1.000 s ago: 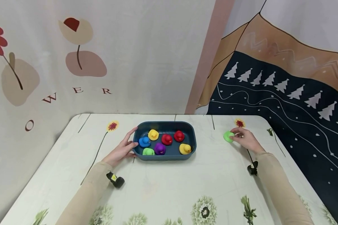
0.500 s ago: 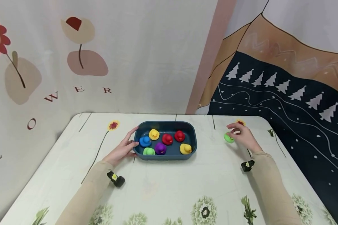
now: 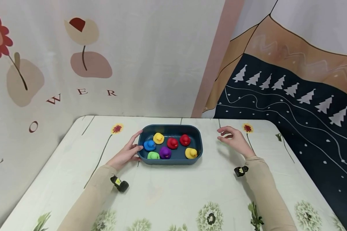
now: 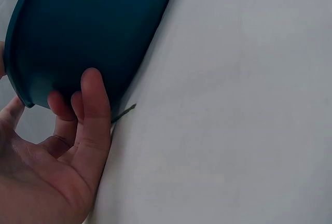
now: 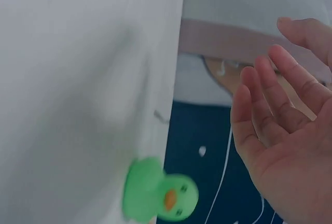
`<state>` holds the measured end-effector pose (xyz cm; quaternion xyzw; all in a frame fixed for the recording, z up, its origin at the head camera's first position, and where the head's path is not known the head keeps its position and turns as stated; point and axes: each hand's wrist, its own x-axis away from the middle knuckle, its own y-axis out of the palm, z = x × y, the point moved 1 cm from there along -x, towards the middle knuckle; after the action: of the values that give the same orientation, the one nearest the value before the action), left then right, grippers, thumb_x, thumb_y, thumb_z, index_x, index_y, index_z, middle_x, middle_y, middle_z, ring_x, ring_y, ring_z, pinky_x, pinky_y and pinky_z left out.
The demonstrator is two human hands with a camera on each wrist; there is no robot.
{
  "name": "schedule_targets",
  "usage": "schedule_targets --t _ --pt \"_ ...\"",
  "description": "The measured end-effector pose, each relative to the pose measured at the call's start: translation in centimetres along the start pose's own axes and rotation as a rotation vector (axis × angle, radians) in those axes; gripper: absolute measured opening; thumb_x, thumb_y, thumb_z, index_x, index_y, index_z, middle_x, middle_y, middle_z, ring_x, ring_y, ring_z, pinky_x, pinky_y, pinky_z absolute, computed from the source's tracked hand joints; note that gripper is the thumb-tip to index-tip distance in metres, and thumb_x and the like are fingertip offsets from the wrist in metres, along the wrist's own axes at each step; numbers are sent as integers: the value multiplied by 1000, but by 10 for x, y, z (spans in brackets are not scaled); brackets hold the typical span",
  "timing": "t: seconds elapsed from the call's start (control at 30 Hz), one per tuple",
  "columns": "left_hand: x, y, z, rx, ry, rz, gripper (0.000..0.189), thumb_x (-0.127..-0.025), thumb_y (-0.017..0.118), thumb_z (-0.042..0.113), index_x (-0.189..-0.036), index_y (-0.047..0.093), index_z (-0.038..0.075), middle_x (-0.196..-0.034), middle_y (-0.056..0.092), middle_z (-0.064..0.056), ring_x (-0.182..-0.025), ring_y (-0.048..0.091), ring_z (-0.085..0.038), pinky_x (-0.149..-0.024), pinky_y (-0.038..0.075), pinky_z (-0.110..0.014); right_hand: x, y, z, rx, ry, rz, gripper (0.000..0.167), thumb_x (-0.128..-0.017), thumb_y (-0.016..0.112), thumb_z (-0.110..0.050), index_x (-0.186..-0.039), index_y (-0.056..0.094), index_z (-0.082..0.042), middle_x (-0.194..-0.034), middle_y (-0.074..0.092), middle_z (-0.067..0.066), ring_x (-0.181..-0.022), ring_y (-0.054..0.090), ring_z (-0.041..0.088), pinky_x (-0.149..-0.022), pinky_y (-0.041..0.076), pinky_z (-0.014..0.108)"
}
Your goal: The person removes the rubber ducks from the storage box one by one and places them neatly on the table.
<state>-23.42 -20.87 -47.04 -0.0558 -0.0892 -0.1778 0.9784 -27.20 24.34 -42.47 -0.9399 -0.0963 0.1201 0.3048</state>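
A dark blue rectangular tub [image 3: 170,161] stands on the table with several small rubber ducks in it. My left hand [image 3: 126,154] grips its left end, fingertips against the outer wall in the left wrist view and a digit over the rim. Inside are yellow, red, blue, purple and light green ducks, among them the purple duck [image 3: 165,152] and the blue duck [image 3: 149,145]. To the right of the tub, my right hand [image 3: 234,140] hovers with loosely bent fingers and holds nothing. A green rubber duck [image 5: 155,190] stands on the table near it, mostly hidden by the hand in the head view.
A pale floral cloth [image 3: 167,192] covers the table. Behind it hangs a printed light curtain [image 3: 150,64], and a dark curtain with trees [image 3: 277,106] borders the right side. Small black cameras are strapped at both wrists.
My right hand has let go of the green duck and moved left toward the tub, leaving the duck on the table. The left hand stays on the tub.
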Motion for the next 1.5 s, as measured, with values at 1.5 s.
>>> schedule_targets --t 1.5 --pt "0 0 -2 1 -7 7 69 -101 49 17 -154 12 40 -157 2 -22 -125 39 -45 -83 52 -43 -35 116 -77 -147 -175 -253 31 -91 68 -14 -118 65 -2 -113 65 10 -99 61 20 -87 50 33"
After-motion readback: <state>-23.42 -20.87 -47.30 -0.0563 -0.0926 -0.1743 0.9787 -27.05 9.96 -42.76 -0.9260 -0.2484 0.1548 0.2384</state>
